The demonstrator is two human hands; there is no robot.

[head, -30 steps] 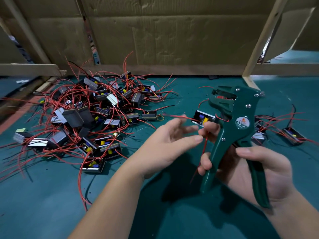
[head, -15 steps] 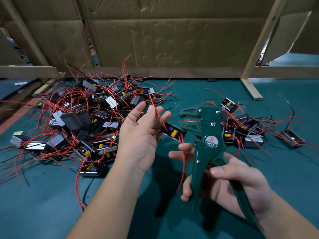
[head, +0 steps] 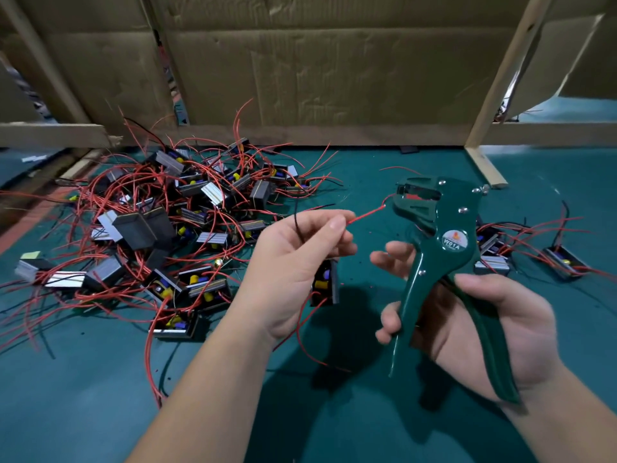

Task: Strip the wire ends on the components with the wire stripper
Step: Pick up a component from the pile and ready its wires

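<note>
A: Judging the red wire [head: 365, 213]: thin, limp, light; where should one hold it?
B: Just behind its end, as the left hand [head: 300, 262] does; its grip is pinched on the wire, tip aimed at two o'clock toward the wire stripper [head: 444, 248]; the component [head: 325, 284] dangles at six o'clock.
A: And the right hand [head: 494, 329]?
B: Raised at three o'clock, grip wrapped round the handles; the jaws look parted, though that's hard to tell; the pile [head: 167, 228] lies at ten o'clock on the table [head: 83, 412].
</note>
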